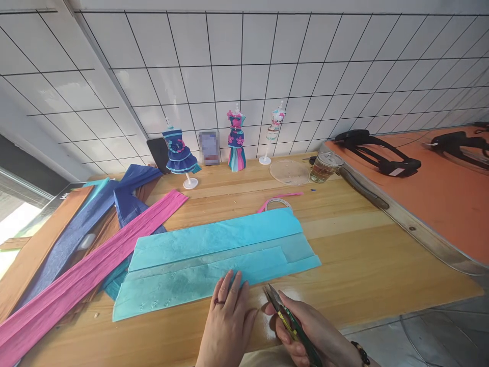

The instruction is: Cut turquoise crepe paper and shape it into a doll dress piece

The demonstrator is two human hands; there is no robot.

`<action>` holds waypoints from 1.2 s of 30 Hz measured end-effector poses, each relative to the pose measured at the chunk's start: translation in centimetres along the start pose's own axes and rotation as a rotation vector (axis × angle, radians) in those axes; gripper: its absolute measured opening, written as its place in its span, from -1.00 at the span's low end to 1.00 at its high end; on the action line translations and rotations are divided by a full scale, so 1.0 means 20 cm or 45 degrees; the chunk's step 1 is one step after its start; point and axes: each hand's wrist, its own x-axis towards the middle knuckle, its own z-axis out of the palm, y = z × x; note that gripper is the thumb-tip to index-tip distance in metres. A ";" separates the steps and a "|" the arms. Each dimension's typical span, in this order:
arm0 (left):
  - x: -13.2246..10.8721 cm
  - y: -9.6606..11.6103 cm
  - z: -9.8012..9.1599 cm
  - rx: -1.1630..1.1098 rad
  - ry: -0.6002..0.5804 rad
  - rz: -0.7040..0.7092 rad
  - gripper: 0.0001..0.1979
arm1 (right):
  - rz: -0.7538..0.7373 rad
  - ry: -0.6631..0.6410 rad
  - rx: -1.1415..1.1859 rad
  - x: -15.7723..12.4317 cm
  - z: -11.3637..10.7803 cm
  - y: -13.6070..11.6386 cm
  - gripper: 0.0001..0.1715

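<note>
A wide piece of turquoise crepe paper (168, 247), folded in layers, lies across the middle of the wooden table. My left hand (229, 321), fingers stretched out and a dark ring on one, rests its fingertips on the paper's near edge. Just right of it, my right hand (305, 326) is closed around green and yellow thread snips (284, 313), their pointed blades up and to the left, close to the paper's lower edge. A roll of white tape (278, 203) sits partly hidden behind the paper, beside a thin pink strip (288, 194).
Pink crepe paper (114, 247), blue crepe paper (72, 244) and brown strips (42, 244) overlap at left. Along the tiled wall stand small dress forms (237, 142), a phone (209, 148), a clear disc (289, 173) and a lidded cup (324, 167). An orange surface (451, 193) adjoins at right.
</note>
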 end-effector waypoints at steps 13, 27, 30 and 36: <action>-0.01 0.00 0.01 -0.030 -0.015 -0.022 -0.65 | 0.022 -0.076 -0.004 -0.01 0.00 0.00 -0.54; 0.00 0.00 -0.01 -0.027 -0.025 -0.024 -0.65 | -0.056 -0.077 0.103 -0.04 -0.03 -0.03 -0.64; 0.00 0.00 -0.01 -0.035 -0.003 -0.021 -0.66 | -0.113 -0.069 0.093 -0.04 -0.06 -0.03 -0.62; 0.00 0.00 0.00 -0.033 -0.001 -0.037 -0.66 | -0.228 0.013 0.074 -0.08 -0.09 -0.07 -0.62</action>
